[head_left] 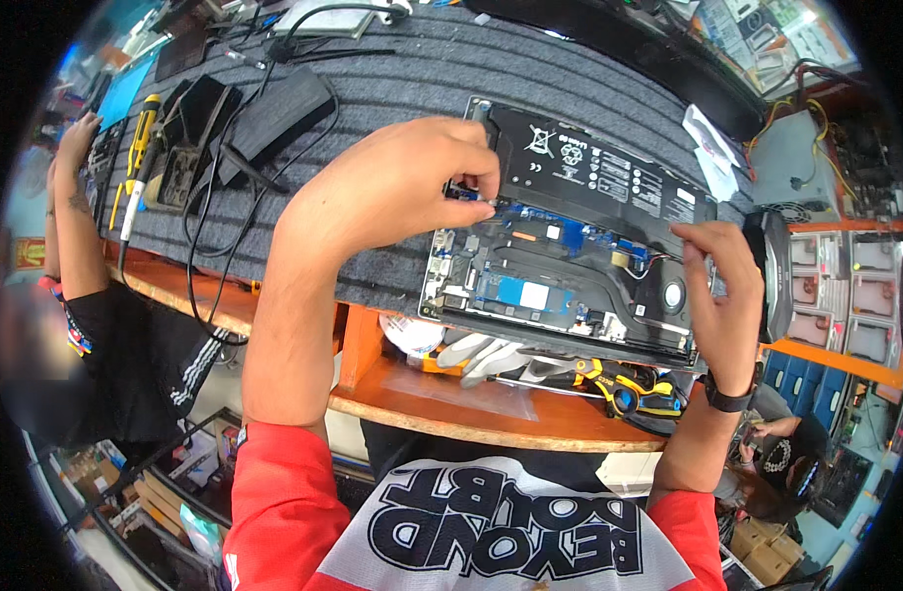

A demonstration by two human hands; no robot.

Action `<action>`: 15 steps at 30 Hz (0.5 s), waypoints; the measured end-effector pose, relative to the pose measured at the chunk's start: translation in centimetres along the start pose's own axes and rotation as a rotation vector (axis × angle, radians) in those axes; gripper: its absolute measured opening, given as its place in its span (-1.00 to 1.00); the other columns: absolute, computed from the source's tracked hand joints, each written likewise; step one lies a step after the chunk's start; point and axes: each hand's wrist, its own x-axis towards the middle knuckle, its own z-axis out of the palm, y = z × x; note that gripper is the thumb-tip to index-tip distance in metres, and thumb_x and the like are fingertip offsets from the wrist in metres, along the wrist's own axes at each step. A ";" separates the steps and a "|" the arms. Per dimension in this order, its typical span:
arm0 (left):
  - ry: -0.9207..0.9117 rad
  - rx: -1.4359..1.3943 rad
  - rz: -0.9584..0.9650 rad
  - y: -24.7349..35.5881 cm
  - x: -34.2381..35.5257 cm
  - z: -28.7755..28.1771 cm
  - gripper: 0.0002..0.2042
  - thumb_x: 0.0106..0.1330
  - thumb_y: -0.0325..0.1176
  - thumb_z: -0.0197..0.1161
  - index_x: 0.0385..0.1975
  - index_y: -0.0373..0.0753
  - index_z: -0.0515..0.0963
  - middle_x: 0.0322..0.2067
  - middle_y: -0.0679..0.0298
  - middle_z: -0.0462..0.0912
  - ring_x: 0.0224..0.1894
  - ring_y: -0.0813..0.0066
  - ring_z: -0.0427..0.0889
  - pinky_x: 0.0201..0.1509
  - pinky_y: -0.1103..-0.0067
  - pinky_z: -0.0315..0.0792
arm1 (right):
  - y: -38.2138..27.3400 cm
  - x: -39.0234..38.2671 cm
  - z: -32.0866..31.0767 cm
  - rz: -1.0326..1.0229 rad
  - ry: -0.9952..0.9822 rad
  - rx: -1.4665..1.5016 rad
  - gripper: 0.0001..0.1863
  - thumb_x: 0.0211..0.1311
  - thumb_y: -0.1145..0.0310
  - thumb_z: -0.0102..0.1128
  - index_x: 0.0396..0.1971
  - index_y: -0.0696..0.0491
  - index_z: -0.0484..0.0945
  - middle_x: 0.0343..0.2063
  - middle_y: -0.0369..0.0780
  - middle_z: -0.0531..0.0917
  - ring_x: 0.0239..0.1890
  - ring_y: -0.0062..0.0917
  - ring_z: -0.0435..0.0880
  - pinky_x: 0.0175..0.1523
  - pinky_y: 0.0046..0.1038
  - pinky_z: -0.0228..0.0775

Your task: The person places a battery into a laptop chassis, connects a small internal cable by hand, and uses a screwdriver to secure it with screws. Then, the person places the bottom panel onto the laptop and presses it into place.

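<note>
An opened laptop base (pixel 609 330) lies on the grey ribbed mat, its inside parts showing. A black flat battery (pixel 579 167) fills its far side; blue circuit board (pixel 569 236) and a round fan (pixel 672 295) lie nearer me. Over the base's left side, my left hand (pixel 402 182) is closed, thumb and forefinger pinched by the board beside the battery's corner. Whatever sits between those fingertips is too small to make out. My right hand (pixel 725 295) rests at the right edge near the fan, thumb and forefinger apart, holding nothing I can see.
Left on the mat lie a black power adapter (pixel 286 110) with cables, a yellow screwdriver (pixel 144 133) and a white-handled pen-shaped tool (pixel 131 212). Pliers (pixel 614 379) and gloves (pixel 481 353) occupy the shelf below. Another person's arm (pixel 74 217) reaches over the bench at left.
</note>
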 end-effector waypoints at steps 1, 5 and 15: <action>-0.013 0.003 -0.012 0.1 -0.2 -0.2 -0.84 0.14 -0.43 0.47 -0.32 -0.29 0.66 -0.30 0.19 0.63 -0.17 0.14 0.64 -0.09 0.37 0.51 | -0.8 0.4 -0.3 -0.002 -0.037 -0.023 -0.78 0.29 0.57 0.20 -0.13 0.05 0.71 -0.27 -0.19 0.65 -0.22 -0.34 0.63 -0.08 -0.37 0.32; -0.002 -0.011 0.000 0.0 -0.4 0.0 -0.86 0.13 -0.46 0.44 -0.34 -0.30 0.68 -0.30 0.17 0.64 -0.16 0.13 0.65 -0.08 0.38 0.52 | -0.9 1.6 0.1 -0.065 -0.043 -0.019 -0.80 0.27 0.58 0.24 -0.14 0.08 0.70 -0.30 -0.20 0.65 -0.32 -0.40 0.61 -0.13 -0.37 0.34; -0.016 -0.053 -0.084 1.1 0.1 -0.3 -0.87 0.12 -0.50 0.45 -0.34 -0.29 0.68 -0.33 0.18 0.62 -0.20 0.19 0.65 -0.06 0.40 0.52 | 7.6 6.8 -5.3 0.148 0.284 -0.016 -0.76 0.40 0.39 0.21 -0.04 0.14 0.70 -0.34 -0.12 0.73 -0.32 -0.42 0.68 -0.15 -0.40 0.49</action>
